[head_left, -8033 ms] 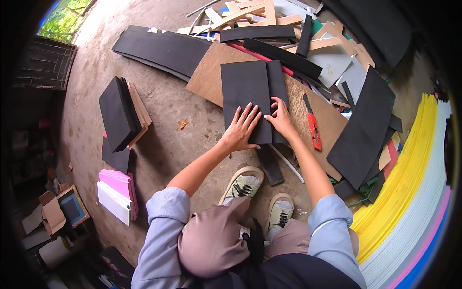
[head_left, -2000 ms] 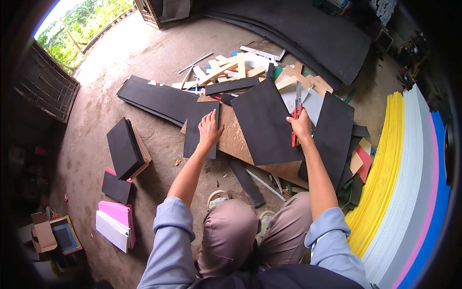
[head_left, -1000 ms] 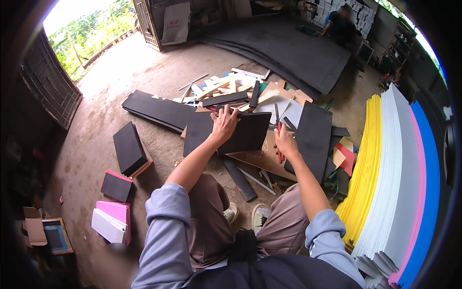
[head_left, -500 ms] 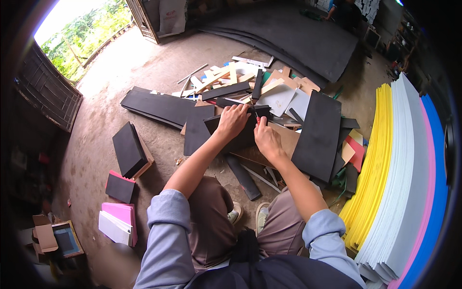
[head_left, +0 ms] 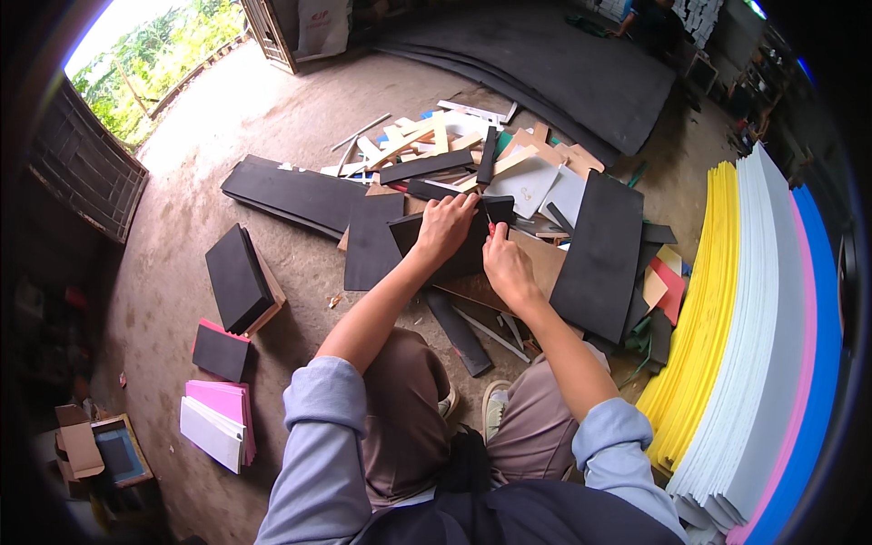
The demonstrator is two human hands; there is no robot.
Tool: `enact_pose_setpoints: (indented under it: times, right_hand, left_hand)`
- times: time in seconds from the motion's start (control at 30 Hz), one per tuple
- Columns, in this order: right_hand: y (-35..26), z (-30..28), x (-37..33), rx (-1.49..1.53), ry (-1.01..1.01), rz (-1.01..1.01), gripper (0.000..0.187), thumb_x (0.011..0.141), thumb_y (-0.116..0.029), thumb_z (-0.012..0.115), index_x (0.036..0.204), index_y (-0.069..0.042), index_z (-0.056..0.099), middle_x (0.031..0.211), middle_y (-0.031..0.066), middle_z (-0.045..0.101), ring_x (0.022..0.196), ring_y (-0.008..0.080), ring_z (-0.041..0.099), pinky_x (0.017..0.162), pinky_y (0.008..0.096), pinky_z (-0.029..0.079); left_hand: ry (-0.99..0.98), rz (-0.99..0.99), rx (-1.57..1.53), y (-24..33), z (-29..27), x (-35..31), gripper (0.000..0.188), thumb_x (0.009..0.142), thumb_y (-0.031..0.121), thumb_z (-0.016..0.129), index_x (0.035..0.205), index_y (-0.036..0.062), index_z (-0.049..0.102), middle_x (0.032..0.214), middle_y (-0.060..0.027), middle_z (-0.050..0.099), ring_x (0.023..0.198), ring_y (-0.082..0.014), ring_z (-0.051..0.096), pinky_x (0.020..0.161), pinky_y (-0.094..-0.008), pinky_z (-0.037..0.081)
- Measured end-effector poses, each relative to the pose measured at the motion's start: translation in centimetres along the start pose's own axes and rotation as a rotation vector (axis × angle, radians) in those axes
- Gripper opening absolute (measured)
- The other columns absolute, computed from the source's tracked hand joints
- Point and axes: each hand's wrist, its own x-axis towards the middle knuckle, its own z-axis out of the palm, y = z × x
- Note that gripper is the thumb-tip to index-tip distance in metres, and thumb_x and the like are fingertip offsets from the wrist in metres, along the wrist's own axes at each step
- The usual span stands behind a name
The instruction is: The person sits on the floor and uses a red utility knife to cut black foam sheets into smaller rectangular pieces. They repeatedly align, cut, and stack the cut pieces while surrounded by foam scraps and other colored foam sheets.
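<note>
My right hand (head_left: 507, 265) is closed round the red handle of a knife (head_left: 491, 229); its thin blade points away from me, at the far edge of a dark foam piece (head_left: 465, 261). My left hand (head_left: 446, 225) is closed on that same foam piece near its far edge, just left of the blade. The piece sits tilted over a brown board (head_left: 486, 292) in front of my knees. Part of the foam is hidden under my left hand and wrist.
Beyond my hands lies a heap of offcut strips (head_left: 413, 145). Black slabs flank it, one on the right (head_left: 595, 259). Stacked blocks (head_left: 238, 277) stand on the floor at left. Yellow sheets (head_left: 695, 336) and other coloured sheets rise at right. Another person (head_left: 649, 25) is at the far right.
Both hands stay at the foam piece with only a slight shift. The knife is a little nearer to me. The whole view has moved slightly.
</note>
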Motion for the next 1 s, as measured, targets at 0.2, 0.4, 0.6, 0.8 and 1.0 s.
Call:
enact_pose_setpoints:
  times: [0.2,0.4,0.6,0.8,1.0]
  right_hand:
    - [-0.5,-0.3,-0.3,-0.081,-0.027,0.041,0.02,0.09,-0.018,0.039,0.094,0.001,0.036,0.063,0.021,0.06,0.062,0.0353,0.063,0.052,0.0418,0.052]
    - [-1.7,-1.8,-0.2,-0.055,-0.15,0.131,0.018,0.089,-0.015,0.039,0.095,0.002,0.037,0.072,0.0247,0.061,0.071,0.0377,0.063,0.06,0.0439,0.052]
    - [-0.9,-1.1,1.2,0.044,-0.295,0.21,0.025,0.086,-0.015,0.04,0.1,0.006,0.041,0.083,0.0311,0.058,0.085,0.0422,0.059,0.076,0.0484,0.047]
    - [6.6,12.0,-0.1,-0.16,-0.558,-0.035,0.04,0.087,-0.017,0.035,0.124,0.0,0.034,0.112,0.0268,0.051,0.102,0.0406,0.052,0.087,0.0458,0.043]
    - [11.4,21.3,-2.8,0.088,-0.342,0.02,0.043,0.087,-0.014,0.033,0.127,-0.001,0.029,0.116,0.0267,0.047,0.105,0.0418,0.048,0.088,0.0484,0.039]
  left_hand:
    - [-0.031,0.002,-0.007,0.3,-0.1,-0.1,0.021,0.081,0.02,0.055,0.098,0.0075,0.052,0.081,-0.0042,0.059,0.078,-0.0202,0.059,0.065,-0.0367,0.044]
    - [-0.102,-0.023,-0.052,0.6,-0.3,-0.4,0.022,0.081,0.017,0.055,0.097,0.0044,0.048,0.084,-0.0074,0.058,0.084,-0.0233,0.058,0.073,-0.0399,0.04]
    - [-0.086,-0.026,-0.05,1.2,-0.3,-0.9,0.021,0.082,0.016,0.054,0.098,0.0049,0.047,0.088,-0.0083,0.058,0.086,-0.0236,0.057,0.078,-0.0425,0.037]
    - [-0.135,0.001,-0.021,1.7,-1.0,-1.4,0.023,0.081,0.017,0.056,0.099,0.0061,0.047,0.088,-0.0061,0.058,0.086,-0.021,0.057,0.079,-0.042,0.038]
    - [-0.15,-0.001,-0.061,1.2,-0.8,-0.2,0.031,0.076,0.024,0.063,0.099,0.0087,0.05,0.088,-0.0036,0.059,0.087,-0.0186,0.057,0.085,-0.0423,0.036]
